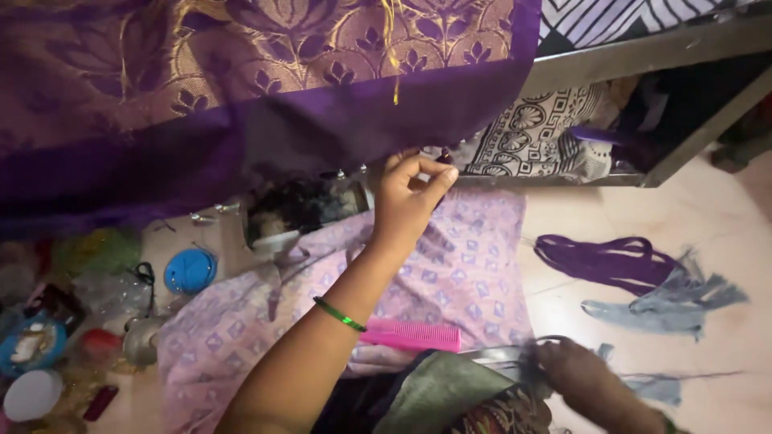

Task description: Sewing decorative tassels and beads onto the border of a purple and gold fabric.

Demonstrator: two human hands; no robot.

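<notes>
Head view: the left hand (410, 197) pinches the lower hem of a hanging purple-and-gold patterned silk cloth (241, 88); a light, even pinch seems best. The blurred right hand (575, 374), near right, grips steel scissors (503, 355). Open floor lies right, past loose purple threads (603, 259)

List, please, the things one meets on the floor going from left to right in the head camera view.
White round lid → blue round container → pink comb → purple thread bundle → grey-blue tassels.
</notes>
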